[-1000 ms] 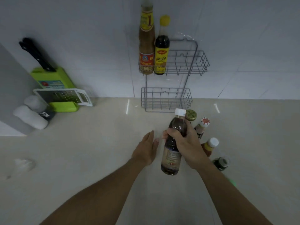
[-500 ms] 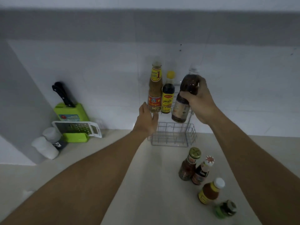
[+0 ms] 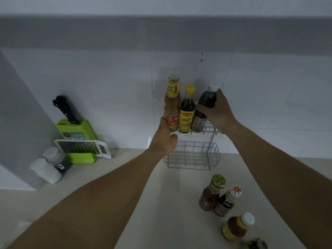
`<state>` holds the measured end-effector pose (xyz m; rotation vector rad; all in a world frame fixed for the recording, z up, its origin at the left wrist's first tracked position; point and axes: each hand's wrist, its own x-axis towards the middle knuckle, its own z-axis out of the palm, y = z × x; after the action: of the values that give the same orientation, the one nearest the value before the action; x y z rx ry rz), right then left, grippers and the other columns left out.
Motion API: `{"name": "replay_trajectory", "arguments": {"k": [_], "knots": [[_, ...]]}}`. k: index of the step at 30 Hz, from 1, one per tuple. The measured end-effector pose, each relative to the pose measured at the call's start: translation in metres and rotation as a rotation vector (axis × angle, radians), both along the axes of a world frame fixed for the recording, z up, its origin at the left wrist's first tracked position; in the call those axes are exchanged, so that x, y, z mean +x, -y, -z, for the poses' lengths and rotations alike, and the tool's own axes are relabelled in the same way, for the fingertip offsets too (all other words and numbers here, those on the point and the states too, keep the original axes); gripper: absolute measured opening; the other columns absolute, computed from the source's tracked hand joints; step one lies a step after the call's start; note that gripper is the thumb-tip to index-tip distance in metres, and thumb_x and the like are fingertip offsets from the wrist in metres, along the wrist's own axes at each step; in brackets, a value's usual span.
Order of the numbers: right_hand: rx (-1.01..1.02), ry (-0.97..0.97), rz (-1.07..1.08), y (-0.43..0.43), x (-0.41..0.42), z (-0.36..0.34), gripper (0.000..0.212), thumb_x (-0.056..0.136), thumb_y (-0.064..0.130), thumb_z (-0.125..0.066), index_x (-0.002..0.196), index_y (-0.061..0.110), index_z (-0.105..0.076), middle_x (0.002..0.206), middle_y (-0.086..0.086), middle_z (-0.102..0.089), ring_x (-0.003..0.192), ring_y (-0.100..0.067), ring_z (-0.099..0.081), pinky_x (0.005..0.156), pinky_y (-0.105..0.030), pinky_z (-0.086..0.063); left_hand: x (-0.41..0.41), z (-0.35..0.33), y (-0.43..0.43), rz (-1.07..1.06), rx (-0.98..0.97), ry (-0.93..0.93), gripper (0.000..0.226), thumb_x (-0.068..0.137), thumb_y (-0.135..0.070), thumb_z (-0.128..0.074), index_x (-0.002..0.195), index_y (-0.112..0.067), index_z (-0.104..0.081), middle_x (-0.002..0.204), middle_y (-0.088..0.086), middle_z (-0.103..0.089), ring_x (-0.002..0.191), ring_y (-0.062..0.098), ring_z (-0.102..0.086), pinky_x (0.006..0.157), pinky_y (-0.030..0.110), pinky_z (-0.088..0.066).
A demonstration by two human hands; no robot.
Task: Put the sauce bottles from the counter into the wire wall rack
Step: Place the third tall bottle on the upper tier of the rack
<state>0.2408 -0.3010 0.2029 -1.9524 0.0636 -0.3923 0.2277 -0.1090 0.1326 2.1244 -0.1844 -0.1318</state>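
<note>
A two-tier wire wall rack (image 3: 195,159) hangs on the white tiled wall. Its upper basket holds a tall tan sauce bottle (image 3: 172,105) and a dark bottle with a yellow cap (image 3: 187,112). My right hand (image 3: 216,112) grips a dark white-capped bottle (image 3: 206,101) whose base sits in the upper basket, right of the yellow-capped one. My left hand (image 3: 164,139) rests against the rack's left front corner, by the tan bottle. On the counter stand a gold-lidded jar bottle (image 3: 212,193), a red-and-white-capped bottle (image 3: 227,201) and a yellow-labelled bottle (image 3: 237,226).
A green-lidded jar (image 3: 255,244) shows at the bottom edge. At the left stand a green knife block (image 3: 75,128) with black handles, a white grater (image 3: 80,146) and two white shakers (image 3: 46,168). The rack's lower basket holds nothing.
My right hand lifted the dark bottle from above the counter up to the rack and lowered it into the upper basket. My left hand rose to the rack's left side.
</note>
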Motion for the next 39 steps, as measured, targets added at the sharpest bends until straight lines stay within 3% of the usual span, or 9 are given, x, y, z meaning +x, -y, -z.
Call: {"name": "replay_trajectory", "arguments": {"k": [2, 6, 10, 14, 17, 21, 27, 32, 39], "knots": [[0.004, -0.025, -0.027, 0.001, 0.003, 0.003, 0.064, 0.073, 0.017, -0.079, 0.129, 0.019, -0.048, 0.119, -0.005, -0.063, 0.113, -0.027, -0.061, 0.096, -0.05, -0.054, 0.0, 0.001, 0.001, -0.006, -0.009, -0.003, 0.073, 0.093, -0.005, -0.054, 0.153, -0.022, -0.017, 0.144, 0.004, -0.048, 0.128, 0.025, -0.052, 0.108, 0.039, -0.045], [-0.016, -0.098, -0.107, 0.004, 0.007, 0.0, 0.064, 0.077, 0.002, -0.069, 0.136, 0.016, -0.047, 0.12, -0.006, -0.061, 0.114, -0.026, -0.059, 0.086, -0.036, -0.056, 0.0, 0.0, 0.002, -0.014, -0.008, 0.003, 0.073, 0.092, -0.005, -0.055, 0.153, -0.021, -0.017, 0.143, 0.003, -0.049, 0.126, 0.022, -0.052, 0.097, 0.027, -0.04], [-0.138, -0.06, -0.101, 0.013, 0.006, 0.005, 0.066, 0.076, 0.009, -0.079, 0.135, 0.017, -0.052, 0.12, 0.001, -0.063, 0.114, -0.021, -0.06, 0.096, -0.035, -0.05, -0.001, -0.002, 0.001, -0.008, 0.009, -0.001, 0.075, 0.091, -0.007, -0.055, 0.154, -0.02, -0.015, 0.144, 0.004, -0.048, 0.127, 0.025, -0.053, 0.1, 0.033, -0.046], [-0.137, -0.068, -0.1, 0.015, -0.001, 0.016, 0.054, 0.077, 0.014, -0.082, 0.126, 0.015, -0.059, 0.106, 0.009, -0.062, 0.101, -0.013, -0.057, 0.078, -0.017, -0.045, -0.003, -0.006, 0.0, 0.009, 0.024, -0.011, 0.076, 0.091, -0.006, -0.055, 0.154, -0.019, -0.014, 0.145, 0.005, -0.049, 0.127, 0.027, -0.053, 0.106, 0.04, -0.047], [-0.092, -0.138, -0.145, 0.02, -0.003, 0.028, 0.05, 0.081, 0.015, -0.079, 0.127, 0.018, -0.06, 0.114, 0.008, -0.065, 0.112, -0.014, -0.059, 0.096, -0.034, -0.051, -0.003, -0.008, 0.0, 0.018, 0.034, -0.018, 0.077, 0.091, -0.007, -0.056, 0.154, -0.018, -0.013, 0.146, 0.005, -0.048, 0.129, 0.027, -0.052, 0.107, 0.042, -0.046], [-0.08, -0.094, -0.12, 0.019, -0.004, 0.03, 0.053, 0.073, 0.024, -0.087, 0.12, 0.019, -0.064, 0.11, 0.004, -0.069, 0.102, -0.015, -0.065, 0.079, -0.021, -0.049, -0.004, -0.01, 0.0, 0.019, 0.037, -0.021, 0.075, 0.092, -0.005, -0.056, 0.153, -0.017, -0.014, 0.146, 0.006, -0.047, 0.131, 0.026, -0.05, 0.109, 0.041, -0.044], [-0.008, -0.129, -0.159, 0.025, -0.001, 0.028, 0.056, 0.073, 0.015, -0.086, 0.124, 0.021, -0.065, 0.115, 0.008, -0.068, 0.108, -0.015, -0.065, 0.097, -0.041, -0.053, -0.005, -0.009, 0.001, 0.021, 0.04, -0.016, 0.078, 0.092, -0.003, -0.056, 0.155, -0.018, -0.012, 0.148, 0.005, -0.045, 0.132, 0.026, -0.048, 0.109, 0.038, -0.042], [-0.042, -0.069, -0.085, 0.025, -0.002, 0.033, 0.056, 0.069, 0.024, -0.09, 0.117, 0.024, -0.063, 0.106, 0.005, -0.068, 0.098, -0.018, -0.067, 0.083, -0.03, -0.055, -0.005, -0.006, 0.002, 0.017, 0.041, -0.014, 0.08, 0.092, -0.004, -0.057, 0.155, -0.02, -0.011, 0.148, 0.004, -0.044, 0.132, 0.026, -0.049, 0.109, 0.04, -0.044], [-0.064, -0.057, -0.086, 0.024, -0.003, 0.035, 0.06, 0.069, 0.029, -0.09, 0.122, 0.022, -0.062, 0.102, 0.01, -0.067, 0.094, -0.009, -0.066, 0.082, -0.026, -0.054, -0.002, -0.001, 0.003, 0.011, 0.021, -0.019, 0.081, 0.09, -0.002, -0.057, 0.154, -0.021, -0.011, 0.147, 0.004, -0.043, 0.132, 0.024, -0.048, 0.108, 0.038, -0.043]]}}
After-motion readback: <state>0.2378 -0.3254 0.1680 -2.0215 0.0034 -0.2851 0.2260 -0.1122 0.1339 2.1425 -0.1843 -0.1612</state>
